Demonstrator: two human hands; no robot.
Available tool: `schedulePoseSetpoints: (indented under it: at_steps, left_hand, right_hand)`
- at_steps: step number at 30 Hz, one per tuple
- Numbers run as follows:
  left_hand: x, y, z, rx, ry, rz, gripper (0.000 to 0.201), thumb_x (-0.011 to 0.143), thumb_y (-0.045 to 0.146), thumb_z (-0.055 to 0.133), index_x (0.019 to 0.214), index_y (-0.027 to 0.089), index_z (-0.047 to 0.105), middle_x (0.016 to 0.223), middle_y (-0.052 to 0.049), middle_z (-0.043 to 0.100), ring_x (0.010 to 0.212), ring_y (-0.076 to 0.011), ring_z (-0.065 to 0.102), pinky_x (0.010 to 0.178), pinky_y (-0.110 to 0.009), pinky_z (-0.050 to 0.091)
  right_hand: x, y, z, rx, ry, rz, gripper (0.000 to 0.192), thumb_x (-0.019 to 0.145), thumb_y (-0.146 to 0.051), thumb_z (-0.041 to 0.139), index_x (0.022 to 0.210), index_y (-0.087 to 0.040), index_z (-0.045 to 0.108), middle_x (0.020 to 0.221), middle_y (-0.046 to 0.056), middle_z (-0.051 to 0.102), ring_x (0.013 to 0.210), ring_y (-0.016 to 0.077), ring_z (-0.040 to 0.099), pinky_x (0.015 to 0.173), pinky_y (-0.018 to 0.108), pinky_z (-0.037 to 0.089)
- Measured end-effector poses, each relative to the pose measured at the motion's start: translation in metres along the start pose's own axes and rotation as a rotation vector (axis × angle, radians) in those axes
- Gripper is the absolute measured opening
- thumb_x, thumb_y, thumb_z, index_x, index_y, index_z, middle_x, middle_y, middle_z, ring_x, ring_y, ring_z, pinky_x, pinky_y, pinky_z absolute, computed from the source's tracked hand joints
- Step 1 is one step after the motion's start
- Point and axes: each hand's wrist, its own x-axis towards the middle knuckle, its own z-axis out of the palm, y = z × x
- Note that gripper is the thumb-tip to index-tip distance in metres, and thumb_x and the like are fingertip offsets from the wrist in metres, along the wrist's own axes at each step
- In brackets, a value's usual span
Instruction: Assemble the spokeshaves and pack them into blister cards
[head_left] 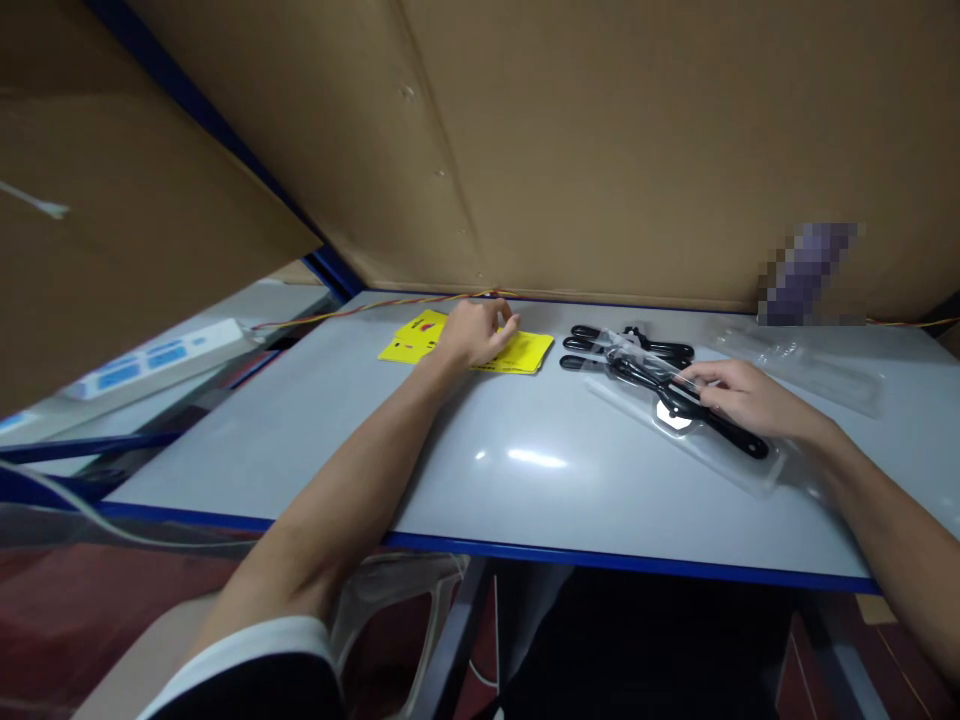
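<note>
From my remote seat I see the right hand (739, 395) with its thumb and fingertips pinched on the upper edge of a clear, flat plastic bag (619, 395). Just below those fingertips, seen through or against the film, lies a long, slim, black-handled piece (731, 432); I can't tell whether all of it sits inside. A white, angular label (673, 416) shows right under the fingers.

The left hand (476, 332) rests on a spread of bright yellow printed cards (525, 352), its fingers loosely bent. Whether they grip a card, I can't tell. Cards stick out to both sides of those fingers.

In the gap between the two hands, nearer the right fingertips, I have several more black, rounded-end handles (667, 350) heaped together, the bag overlapping them. Beyond the right knuckles, farther out to the right, another clear, crinkled plastic sleeve (836, 385) lies flat.

Under both hands spreads a pale grey, blue-edged tabletop (465, 470). Past the left fingertips, a red-and-yellow twisted wire (397, 302) runs along the foot of a tall brown cardboard panel (562, 150). Well left of the left hand I make out a white power strip with blue sockets (150, 362).
</note>
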Motion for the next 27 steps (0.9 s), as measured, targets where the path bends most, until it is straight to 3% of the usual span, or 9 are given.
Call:
schedulePoseSetpoints:
  at_steps: [3, 6, 9, 13, 17, 19, 23, 27]
  left_hand:
    - [0.002, -0.002, 0.007, 0.048, -0.039, 0.153, 0.053, 0.095, 0.056, 0.043, 0.107, 0.014, 0.074, 0.109, -0.018, 0.068, 0.103, -0.0321, 0.062, 0.096, -0.043, 0.049]
    - [0.002, -0.001, 0.011, 0.069, -0.090, 0.205, 0.053, 0.097, 0.054, 0.041, 0.109, 0.013, 0.071, 0.116, -0.021, 0.066, 0.112, -0.0341, 0.060, 0.104, -0.046, 0.047]
    - [0.002, 0.001, 0.013, 0.090, 0.005, 0.148, 0.049, 0.102, 0.052, 0.037, 0.113, 0.013, 0.066, 0.117, -0.021, 0.067, 0.114, -0.0353, 0.060, 0.102, -0.047, 0.047]
    - [0.002, 0.002, 0.008, 0.120, 0.163, 0.064, 0.046, 0.107, 0.053, 0.035, 0.114, 0.017, 0.062, 0.117, -0.020, 0.069, 0.115, -0.0354, 0.064, 0.099, -0.045, 0.046]
    - [-0.007, 0.020, -0.014, 0.169, 0.235, 0.037, 0.052, 0.108, 0.061, 0.033, 0.110, 0.018, 0.062, 0.100, -0.015, 0.074, 0.096, -0.0308, 0.070, 0.082, -0.037, 0.047]
    - [-0.018, 0.042, -0.026, 0.180, 0.280, 0.150, 0.052, 0.109, 0.062, 0.032, 0.104, 0.020, 0.063, 0.091, -0.012, 0.073, 0.088, -0.0276, 0.069, 0.076, -0.035, 0.046]
    - [-0.039, 0.085, -0.029, 0.132, 0.303, 0.533, 0.056, 0.111, 0.060, 0.032, 0.085, 0.021, 0.063, 0.081, -0.009, 0.070, 0.077, -0.0225, 0.067, 0.073, -0.034, 0.045]
    - [-0.042, 0.091, -0.022, 0.149, 0.309, 0.603, 0.057, 0.113, 0.056, 0.029, 0.084, 0.021, 0.063, 0.079, -0.007, 0.069, 0.070, -0.0189, 0.063, 0.063, -0.030, 0.040]
  right_hand:
    - [-0.001, 0.005, -0.006, -0.426, 0.079, -0.136, 0.032, 0.089, -0.023, 0.050, 0.105, -0.026, 0.078, 0.085, 0.004, 0.076, 0.075, 0.0243, 0.065, 0.071, 0.036, 0.044]
    - [0.003, 0.012, -0.002, -0.623, 0.221, -0.185, 0.035, 0.091, -0.018, 0.046, 0.108, -0.024, 0.076, 0.104, 0.009, 0.080, 0.094, 0.0293, 0.070, 0.084, 0.041, 0.044]
    - [0.007, 0.015, 0.007, -0.623, 0.267, -0.204, 0.038, 0.093, -0.016, 0.043, 0.115, -0.021, 0.073, 0.107, 0.010, 0.080, 0.100, 0.0300, 0.070, 0.093, 0.044, 0.042]
    - [0.007, 0.010, 0.017, -0.510, 0.185, -0.085, 0.030, 0.099, -0.026, 0.045, 0.117, -0.022, 0.068, 0.091, 0.006, 0.077, 0.082, 0.0260, 0.066, 0.076, 0.038, 0.041]
    - [0.007, 0.005, 0.021, -0.443, 0.151, -0.029, 0.030, 0.107, -0.040, 0.041, 0.108, -0.024, 0.066, 0.086, 0.005, 0.073, 0.075, 0.0235, 0.062, 0.070, 0.035, 0.038]
    - [0.008, 0.006, 0.021, -0.426, 0.135, -0.041, 0.030, 0.107, -0.040, 0.041, 0.102, -0.025, 0.066, 0.088, 0.005, 0.073, 0.077, 0.0235, 0.062, 0.071, 0.035, 0.038]
    - [0.010, 0.012, 0.016, -0.423, 0.087, -0.091, 0.035, 0.108, -0.040, 0.039, 0.095, -0.026, 0.068, 0.093, 0.006, 0.075, 0.084, 0.0248, 0.065, 0.075, 0.036, 0.040]
    - [0.012, 0.018, 0.011, -0.420, 0.121, -0.079, 0.036, 0.108, -0.040, 0.039, 0.096, -0.025, 0.070, 0.095, 0.007, 0.075, 0.087, 0.0256, 0.066, 0.077, 0.037, 0.040]
